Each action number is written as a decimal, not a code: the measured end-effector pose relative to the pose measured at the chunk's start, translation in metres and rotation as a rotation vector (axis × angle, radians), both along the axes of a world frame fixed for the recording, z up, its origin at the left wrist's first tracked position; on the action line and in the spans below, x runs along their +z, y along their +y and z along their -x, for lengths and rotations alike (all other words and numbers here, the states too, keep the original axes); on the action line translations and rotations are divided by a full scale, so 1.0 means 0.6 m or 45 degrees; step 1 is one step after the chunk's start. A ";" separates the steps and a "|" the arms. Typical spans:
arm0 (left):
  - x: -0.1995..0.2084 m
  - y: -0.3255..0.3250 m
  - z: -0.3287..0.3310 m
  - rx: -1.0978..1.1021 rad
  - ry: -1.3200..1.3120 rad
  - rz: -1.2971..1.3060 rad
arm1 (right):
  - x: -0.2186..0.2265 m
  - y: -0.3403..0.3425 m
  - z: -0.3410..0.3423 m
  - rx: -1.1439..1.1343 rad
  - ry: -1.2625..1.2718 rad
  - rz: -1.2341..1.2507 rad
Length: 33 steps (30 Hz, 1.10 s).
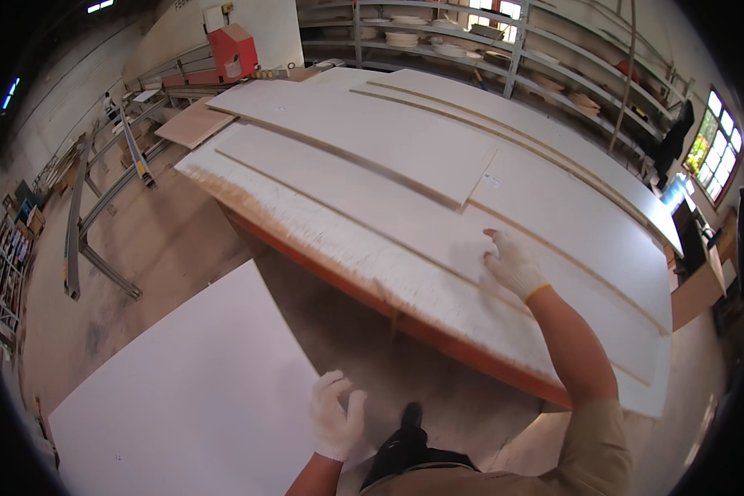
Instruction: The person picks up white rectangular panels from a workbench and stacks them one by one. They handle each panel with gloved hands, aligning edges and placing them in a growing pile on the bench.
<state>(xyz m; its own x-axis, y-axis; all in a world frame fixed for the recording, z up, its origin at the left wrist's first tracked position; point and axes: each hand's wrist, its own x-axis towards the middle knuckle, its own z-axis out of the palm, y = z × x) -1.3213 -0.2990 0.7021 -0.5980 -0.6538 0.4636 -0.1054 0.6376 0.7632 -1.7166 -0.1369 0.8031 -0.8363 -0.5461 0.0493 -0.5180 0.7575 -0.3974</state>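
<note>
My left hand [336,416], in a white glove, is beside the edge of a large white panel [190,388] at the lower left. Its fingers are half curled and the thumb stands apart, with a gap between and nothing visible in it. My right hand [514,264], gloved too with bare fingertips showing, reaches over a stack of white boards on the worktable. Its fingers are apart and hold nothing. Whether they touch the board [438,240] beneath is unclear. Farther off, a narrower white board [347,136] lies on the stack, near a small label [491,180].
The table's worn near edge [322,264] has an orange-red side. A metal rail frame [99,207] and a red machine part [232,54] are at the far left. Shelves [438,41] with several pale round pieces line the back. A window [715,145] is at right.
</note>
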 end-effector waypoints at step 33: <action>0.013 -0.011 0.371 0.157 0.200 -1.819 | -0.060 0.013 0.216 -0.024 0.059 -0.524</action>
